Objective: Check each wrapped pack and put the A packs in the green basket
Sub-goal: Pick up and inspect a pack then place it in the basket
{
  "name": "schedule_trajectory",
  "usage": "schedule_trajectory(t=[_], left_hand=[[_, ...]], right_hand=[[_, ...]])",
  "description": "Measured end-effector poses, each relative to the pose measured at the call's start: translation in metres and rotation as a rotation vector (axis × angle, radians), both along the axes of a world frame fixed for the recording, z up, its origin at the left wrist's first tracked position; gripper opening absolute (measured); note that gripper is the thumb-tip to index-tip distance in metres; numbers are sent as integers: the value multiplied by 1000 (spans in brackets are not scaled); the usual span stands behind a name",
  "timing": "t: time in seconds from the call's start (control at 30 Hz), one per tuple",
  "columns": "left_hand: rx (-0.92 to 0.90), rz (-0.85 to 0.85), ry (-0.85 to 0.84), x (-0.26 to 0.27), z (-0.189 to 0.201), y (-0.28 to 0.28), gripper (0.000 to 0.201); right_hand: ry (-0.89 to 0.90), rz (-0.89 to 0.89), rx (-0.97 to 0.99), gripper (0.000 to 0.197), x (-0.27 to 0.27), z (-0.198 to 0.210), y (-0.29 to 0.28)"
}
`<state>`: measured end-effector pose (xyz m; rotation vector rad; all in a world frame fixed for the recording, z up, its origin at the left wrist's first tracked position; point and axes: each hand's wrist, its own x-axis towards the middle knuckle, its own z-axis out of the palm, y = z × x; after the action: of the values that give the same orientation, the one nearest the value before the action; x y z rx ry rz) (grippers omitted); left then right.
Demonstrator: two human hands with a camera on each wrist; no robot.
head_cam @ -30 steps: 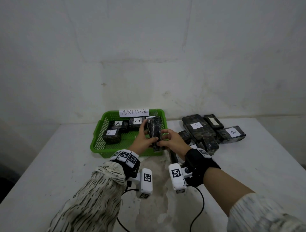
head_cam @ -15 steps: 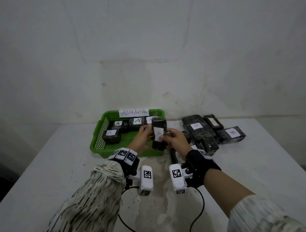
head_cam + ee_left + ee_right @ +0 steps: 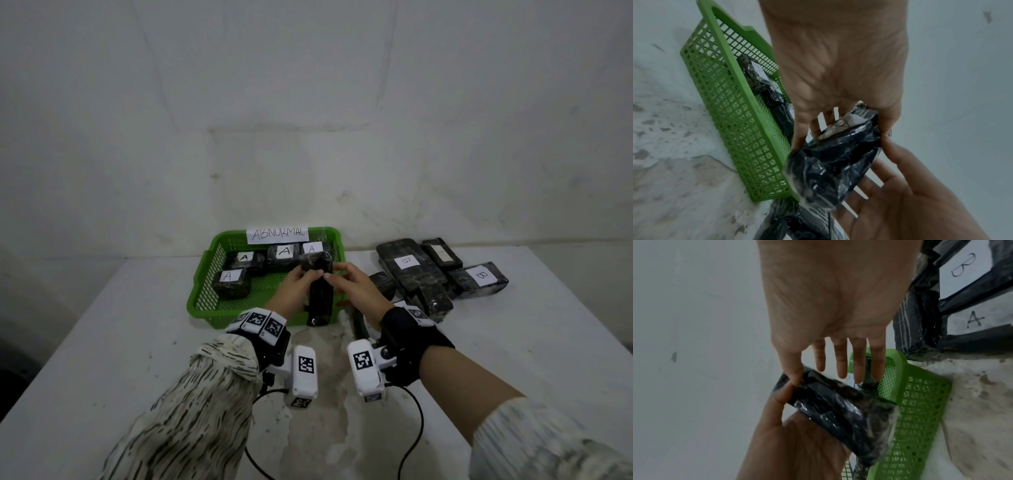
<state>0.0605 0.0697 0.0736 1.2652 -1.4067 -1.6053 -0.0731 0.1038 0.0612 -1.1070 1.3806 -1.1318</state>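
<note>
A dark plastic-wrapped pack (image 3: 319,294) stands on end over the near right corner of the green basket (image 3: 209,274). My left hand (image 3: 297,285) grips it from the left, fingers curled over its top. The right hand (image 3: 346,285) has straight fingers and its thumb touches the pack's upper edge. In the left wrist view the pack (image 3: 834,162) shows a white label (image 3: 841,124) on the side turned away from my head. The right wrist view has the pack (image 3: 838,408) beside the basket (image 3: 916,402). Several packs marked A (image 3: 227,275) lie inside the basket.
A paper sign reading ABNORMAL (image 3: 277,234) hangs on the basket's far rim. A heap of dark packs, some marked B (image 3: 481,275), lies on the white table (image 3: 102,342) right of the basket. One pack marked A (image 3: 974,319) sits in that heap. A wall stands behind.
The pack has been turned in my hands: its white label faced me half a second ago, and now the dark side faces me. Both hands stay over the basket's near right corner.
</note>
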Motion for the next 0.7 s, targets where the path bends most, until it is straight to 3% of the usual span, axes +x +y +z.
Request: schedule_trajectory(t=[0.17, 0.27, 0.33, 0.43, 0.5, 0.63, 0.7], left_hand=[[-3, 2, 44, -9, 4, 3, 18], [-95, 69, -15, -13, 4, -3, 38], [-159, 90, -60, -14, 4, -6, 49], [-237, 159, -86, -13, 2, -11, 44], [-207, 179, -69, -10, 0, -11, 44], [-175, 54, -138, -8, -8, -4, 60], [-192, 61, -156, -6, -11, -4, 63]], right_hand=[[130, -45, -30, 27, 3, -4, -2], [247, -107, -61, 26, 4, -7, -4], [200, -82, -45, 32, 2, -6, -2], [78, 60, -2, 46, -2, 1, 4], [102, 153, 17, 57, -4, 2, 6], [173, 96, 3, 60, -4, -4, 5], [82, 91, 0, 64, -3, -3, 8]])
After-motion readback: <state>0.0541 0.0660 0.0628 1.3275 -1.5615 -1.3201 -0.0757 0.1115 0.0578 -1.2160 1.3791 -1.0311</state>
